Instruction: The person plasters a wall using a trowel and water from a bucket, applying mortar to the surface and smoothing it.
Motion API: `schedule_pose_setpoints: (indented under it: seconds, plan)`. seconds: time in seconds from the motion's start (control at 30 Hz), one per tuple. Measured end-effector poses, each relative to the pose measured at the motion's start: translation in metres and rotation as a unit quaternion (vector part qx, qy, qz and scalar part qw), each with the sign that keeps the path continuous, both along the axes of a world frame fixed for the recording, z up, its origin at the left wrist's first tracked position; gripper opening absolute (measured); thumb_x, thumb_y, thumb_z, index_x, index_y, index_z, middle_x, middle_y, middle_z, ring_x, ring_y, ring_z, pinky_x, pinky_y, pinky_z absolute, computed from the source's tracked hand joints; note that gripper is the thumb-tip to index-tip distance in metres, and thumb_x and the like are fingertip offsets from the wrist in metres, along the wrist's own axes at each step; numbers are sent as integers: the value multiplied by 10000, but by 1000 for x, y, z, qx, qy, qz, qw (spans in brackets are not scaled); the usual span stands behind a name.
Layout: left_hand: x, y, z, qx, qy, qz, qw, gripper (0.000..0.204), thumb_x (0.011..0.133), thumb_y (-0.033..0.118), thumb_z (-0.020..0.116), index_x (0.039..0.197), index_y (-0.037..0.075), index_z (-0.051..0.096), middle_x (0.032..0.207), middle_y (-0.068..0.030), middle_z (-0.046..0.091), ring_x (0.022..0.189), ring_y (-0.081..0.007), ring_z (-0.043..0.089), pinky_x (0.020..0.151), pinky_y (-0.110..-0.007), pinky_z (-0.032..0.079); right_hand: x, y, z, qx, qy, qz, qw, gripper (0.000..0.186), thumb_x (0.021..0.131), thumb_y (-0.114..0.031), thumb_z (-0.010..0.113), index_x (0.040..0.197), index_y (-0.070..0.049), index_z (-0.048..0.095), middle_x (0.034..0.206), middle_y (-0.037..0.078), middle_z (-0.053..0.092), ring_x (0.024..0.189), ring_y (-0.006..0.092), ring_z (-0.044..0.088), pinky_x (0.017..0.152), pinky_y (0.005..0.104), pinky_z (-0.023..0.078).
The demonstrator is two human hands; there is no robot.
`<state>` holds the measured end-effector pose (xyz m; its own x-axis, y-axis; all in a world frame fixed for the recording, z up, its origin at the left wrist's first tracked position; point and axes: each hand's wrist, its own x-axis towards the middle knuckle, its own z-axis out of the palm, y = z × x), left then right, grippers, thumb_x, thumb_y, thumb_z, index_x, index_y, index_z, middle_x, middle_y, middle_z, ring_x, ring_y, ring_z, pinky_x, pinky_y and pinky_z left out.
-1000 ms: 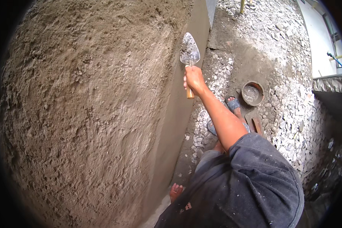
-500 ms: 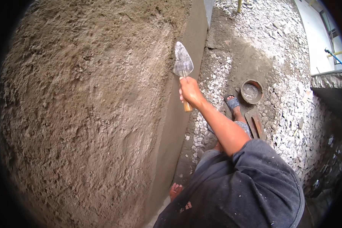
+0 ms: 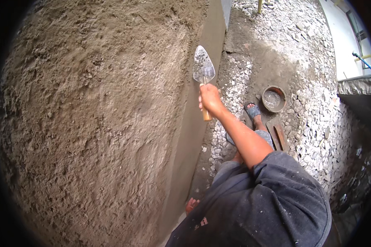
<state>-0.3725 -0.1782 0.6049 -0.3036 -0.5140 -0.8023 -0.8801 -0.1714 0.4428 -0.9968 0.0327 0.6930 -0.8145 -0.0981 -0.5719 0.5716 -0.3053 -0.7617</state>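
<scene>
My right hand point(image 3: 210, 100) is wrapped round the wooden handle of a trowel point(image 3: 204, 66), whose blade points away from me. Wet grey specks show on the metal. The blade hangs in front of the smooth grey edge strip point(image 3: 181, 152) of a rough plastered wall point(image 3: 95, 123); whether it touches cannot be told. Low down beside that strip, the fingers of my left hand point(image 3: 191, 205) show past my dark shirt, slightly apart with nothing seen in them. The rest of that hand is hidden.
A round bucket point(image 3: 273, 99) with grey wet mix stands on the ground by my sandalled foot point(image 3: 252, 110). Next to it lies a flat board-like tool point(image 3: 278, 135) with a wooden grip. Gray-white gravel point(image 3: 317, 140) spreads to the right, towards a white wall point(image 3: 340, 41).
My right hand has shifted slightly right with the trowel, away from the rough wall face. The blade has turned, showing more of its speckled face. My left hand has barely moved.
</scene>
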Motion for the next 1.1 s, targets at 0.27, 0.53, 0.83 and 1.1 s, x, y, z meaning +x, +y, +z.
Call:
schedule_pose_setpoints:
  seconds: [0.27,0.53,0.83,1.1]
  plan:
    - [-9,-41,-24,95,-72,23,993,838,898,264,790,1517,-65,332,1467,-274,471,1293,-291,554,1042,-390,478,21,1,2,-29,0,43,999,348,1063,-341,459,869,-53,465,648,54,530,442,152,518,393,341,453]
    - [-54,-17,8,33,-56,35,997,809,886,280,803,1490,-68,392,1443,-264,509,1287,-287,558,1065,-390,458,-5,55,-43,77,48,-68,994,367,1042,-329,501,908,11,533,616,106,571,402,206,550,379,378,459]
    - [-345,77,224,-240,185,-256,918,586,920,105,715,1435,-49,481,1275,-175,609,1176,-281,602,1034,-378,470,-137,108,-57,28,-35,-61,997,347,1007,-317,495,904,6,568,664,114,590,432,232,565,392,397,467]
    - [-549,117,420,-723,439,-345,407,642,997,323,598,1470,-58,388,1417,-221,477,1341,-365,473,1137,-475,369,-298,143,-35,-55,-9,-27,998,257,1004,-274,485,866,-61,523,639,44,525,450,166,510,414,348,461]
